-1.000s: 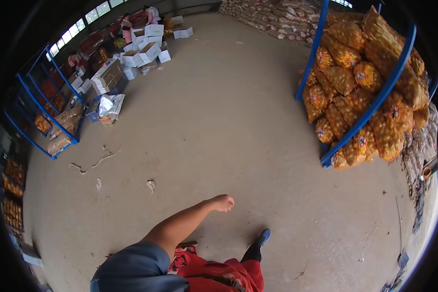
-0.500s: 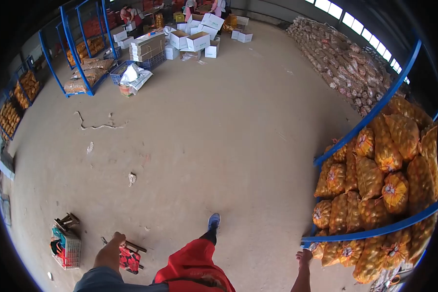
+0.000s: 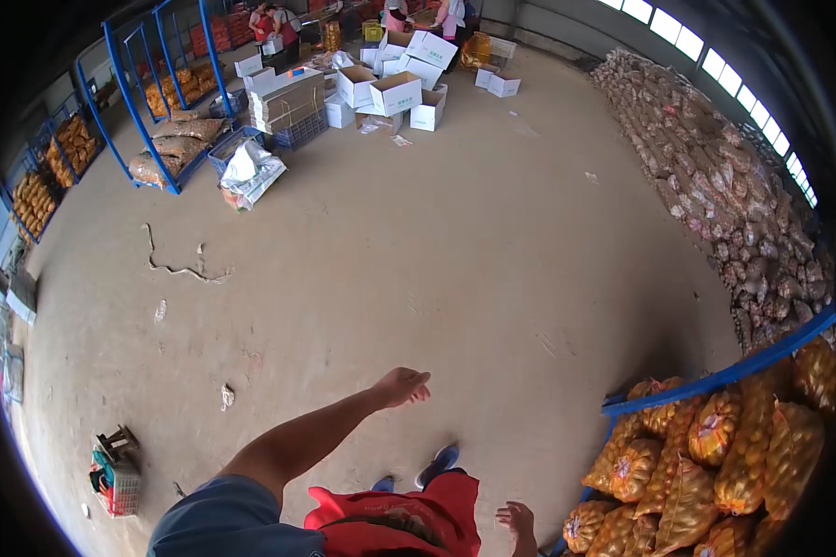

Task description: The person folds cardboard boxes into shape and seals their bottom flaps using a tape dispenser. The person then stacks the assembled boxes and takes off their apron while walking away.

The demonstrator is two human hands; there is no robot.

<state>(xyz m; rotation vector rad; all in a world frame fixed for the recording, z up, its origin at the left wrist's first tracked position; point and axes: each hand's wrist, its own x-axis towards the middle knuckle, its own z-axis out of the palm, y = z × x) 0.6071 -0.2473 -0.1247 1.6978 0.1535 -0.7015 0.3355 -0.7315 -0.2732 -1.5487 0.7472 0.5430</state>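
Note:
My left hand (image 3: 401,387) is stretched out in front of me over the concrete floor. Its fingers are loosely curled together and nothing shows in them. Low in the view, my right hand (image 3: 517,520) hangs beside my red apron (image 3: 390,515), fingers apart and holding nothing. Close to its right are yellow mesh sacks (image 3: 692,497) stacked in a rack with a blue metal bar (image 3: 724,376). The hand and the sacks appear apart.
A crate (image 3: 124,490) with cloth and a small wooden stool (image 3: 117,444) stand at lower left. White cartons (image 3: 397,93), blue racks (image 3: 167,153) and several people are at the back. A long heap of sacks (image 3: 706,167) lines the right wall. A rope-like strip (image 3: 186,271) lies on the floor.
My left hand has swung up and to the right, away from the red-patterned folding stool, now mostly hidden. My right hand has left the blue rack bar. The rack sits lower in view.

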